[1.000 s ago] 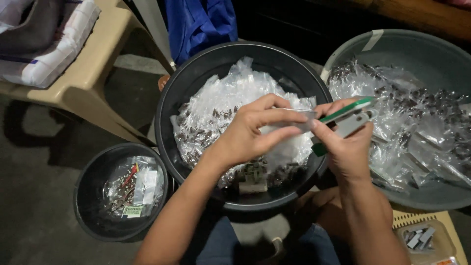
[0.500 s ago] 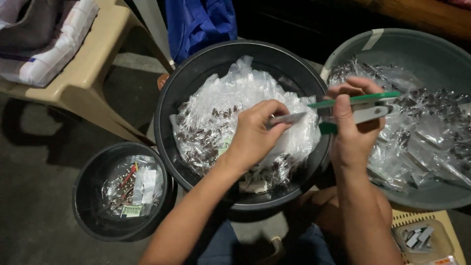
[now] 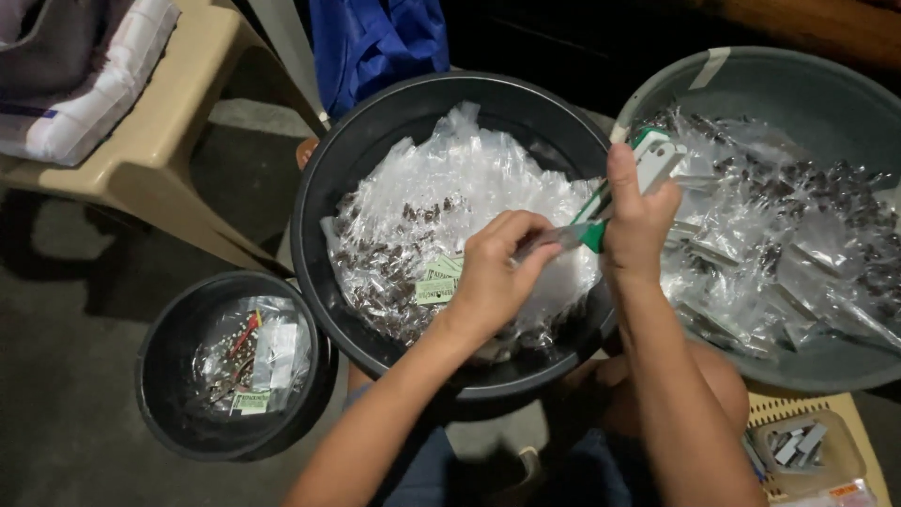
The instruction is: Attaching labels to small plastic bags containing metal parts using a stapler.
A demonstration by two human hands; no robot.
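My right hand (image 3: pixel 638 221) grips a green and white stapler (image 3: pixel 648 161) over the right rim of a large black basin (image 3: pixel 375 131). Pinched in my left hand (image 3: pixel 493 272) is a small clear plastic packet (image 3: pixel 544 240), its end set into the stapler's jaws. The black basin holds a heap of clear packets (image 3: pixel 450 207) with dark bits inside and a few small green paper labels (image 3: pixel 436 282). Both hands hover just above that heap.
A grey-green basin (image 3: pixel 798 84) at right is full of similar filled packets. A small black bucket (image 3: pixel 169 413) at lower left holds a few packets and labels. A beige plastic chair (image 3: pixel 160 160) with cloth stands upper left. A small clear box of staples (image 3: pixel 798 451) sits lower right.
Both hands have dropped lower and nearer each other. The stapler has tilted from nearly level to steeply slanted, and the packet end now sits in its jaws.
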